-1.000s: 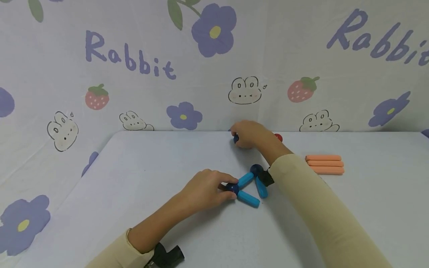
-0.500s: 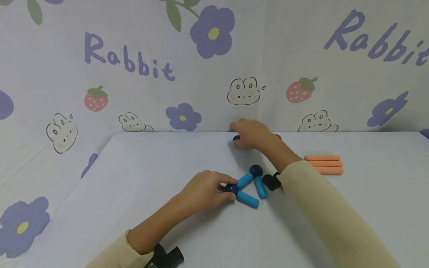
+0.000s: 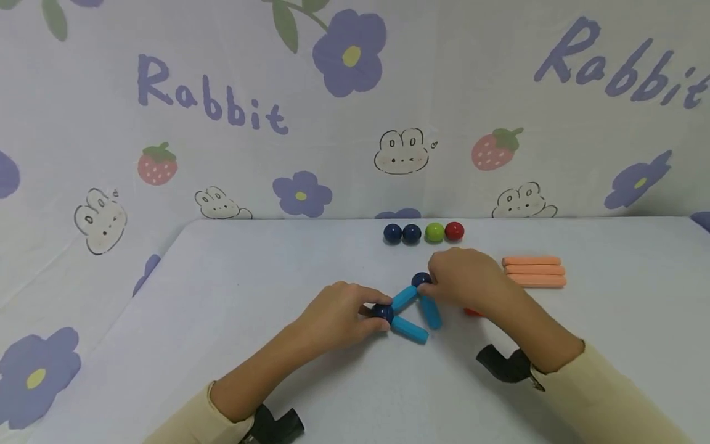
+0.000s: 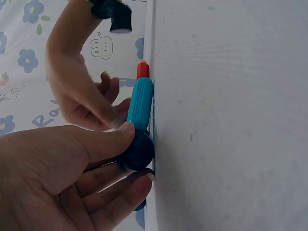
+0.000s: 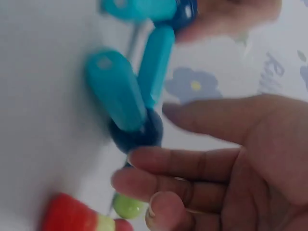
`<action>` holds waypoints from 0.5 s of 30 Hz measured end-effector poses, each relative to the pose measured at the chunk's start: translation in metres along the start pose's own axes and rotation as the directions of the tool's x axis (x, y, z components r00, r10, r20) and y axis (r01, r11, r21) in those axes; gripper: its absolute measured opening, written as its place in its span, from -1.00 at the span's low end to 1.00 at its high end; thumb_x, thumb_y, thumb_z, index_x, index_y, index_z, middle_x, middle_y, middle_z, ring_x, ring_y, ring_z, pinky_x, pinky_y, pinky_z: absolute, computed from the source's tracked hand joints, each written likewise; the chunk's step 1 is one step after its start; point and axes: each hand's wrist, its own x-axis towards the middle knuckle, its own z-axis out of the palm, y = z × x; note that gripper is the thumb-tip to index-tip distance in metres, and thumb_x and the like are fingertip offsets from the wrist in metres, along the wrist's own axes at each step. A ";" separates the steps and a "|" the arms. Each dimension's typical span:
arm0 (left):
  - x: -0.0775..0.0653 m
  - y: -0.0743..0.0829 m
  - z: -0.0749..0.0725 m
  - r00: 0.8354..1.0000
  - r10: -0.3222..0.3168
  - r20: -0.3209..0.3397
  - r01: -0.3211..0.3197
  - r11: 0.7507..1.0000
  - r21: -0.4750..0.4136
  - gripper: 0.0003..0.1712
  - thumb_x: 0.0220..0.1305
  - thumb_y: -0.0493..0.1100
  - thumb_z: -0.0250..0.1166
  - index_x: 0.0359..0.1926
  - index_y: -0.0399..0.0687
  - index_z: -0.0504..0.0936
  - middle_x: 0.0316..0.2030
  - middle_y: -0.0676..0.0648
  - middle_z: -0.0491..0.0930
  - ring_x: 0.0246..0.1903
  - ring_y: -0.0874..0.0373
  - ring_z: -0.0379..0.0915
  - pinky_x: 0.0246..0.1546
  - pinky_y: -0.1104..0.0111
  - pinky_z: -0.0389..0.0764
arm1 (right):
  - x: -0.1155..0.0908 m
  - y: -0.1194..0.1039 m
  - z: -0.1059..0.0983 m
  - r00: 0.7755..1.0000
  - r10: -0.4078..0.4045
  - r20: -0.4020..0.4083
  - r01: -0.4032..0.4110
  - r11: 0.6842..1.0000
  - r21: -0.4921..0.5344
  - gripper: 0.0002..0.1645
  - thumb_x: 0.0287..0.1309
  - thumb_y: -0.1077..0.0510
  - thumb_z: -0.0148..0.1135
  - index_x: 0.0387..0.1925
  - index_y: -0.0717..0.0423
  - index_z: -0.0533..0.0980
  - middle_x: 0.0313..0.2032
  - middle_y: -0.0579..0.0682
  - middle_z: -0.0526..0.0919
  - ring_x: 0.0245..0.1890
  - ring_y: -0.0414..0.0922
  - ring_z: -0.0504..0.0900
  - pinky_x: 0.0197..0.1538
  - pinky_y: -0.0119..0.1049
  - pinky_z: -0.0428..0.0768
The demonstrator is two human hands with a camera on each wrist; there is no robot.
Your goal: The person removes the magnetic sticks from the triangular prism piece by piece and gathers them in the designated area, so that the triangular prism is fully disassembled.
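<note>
My left hand (image 3: 338, 314) pinches a dark blue ball (image 3: 383, 312) between thumb and fingers. From that ball run two light blue rods (image 3: 410, 330), spread in a V. The upper one reaches a second dark blue ball (image 3: 421, 279), from which a third light blue rod (image 3: 430, 312) points toward the front. My right hand (image 3: 471, 280) is at this second ball. In the right wrist view, its thumb and fingers (image 5: 144, 185) stand apart beside the ball (image 5: 139, 132), with a fingertip against or very close to it.
Along the back edge sit two dark blue balls (image 3: 402, 234), a green ball (image 3: 435, 232) and a red ball (image 3: 454, 231). Three orange sticks (image 3: 535, 270) lie at the right. A red piece (image 3: 474, 312) is partly hidden under my right hand.
My right hand has come back from the row of balls at the rear to the second dark blue ball, uncovering that row. The left hand has kept its hold.
</note>
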 end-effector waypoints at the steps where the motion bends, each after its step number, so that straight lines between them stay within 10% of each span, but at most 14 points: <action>1: 0.000 0.000 0.000 1.000 -0.005 -0.002 0.005 1.000 0.001 -0.60 0.24 -0.12 0.46 0.09 -0.08 0.72 -0.01 -0.02 0.71 -0.12 0.19 0.68 -0.09 0.32 0.63 | -0.003 -0.001 0.003 1.000 -0.013 0.015 0.013 1.000 0.007 -0.61 0.24 -0.09 0.37 -0.43 0.18 0.62 -0.69 -0.05 0.42 -0.60 -0.13 0.45 -0.53 -0.37 0.34; 15: -0.001 -0.003 0.001 1.000 0.012 0.004 -0.012 1.000 -0.013 -0.60 0.26 -0.14 0.45 0.11 -0.11 0.71 0.00 -0.01 0.71 -0.12 0.20 0.68 -0.06 0.34 0.63 | -0.010 -0.013 0.022 0.972 -0.233 0.037 0.232 0.972 0.041 -0.84 0.08 0.27 0.49 -0.24 0.13 0.73 -0.43 -0.09 0.66 -0.41 -0.13 0.52 -0.19 -0.19 0.66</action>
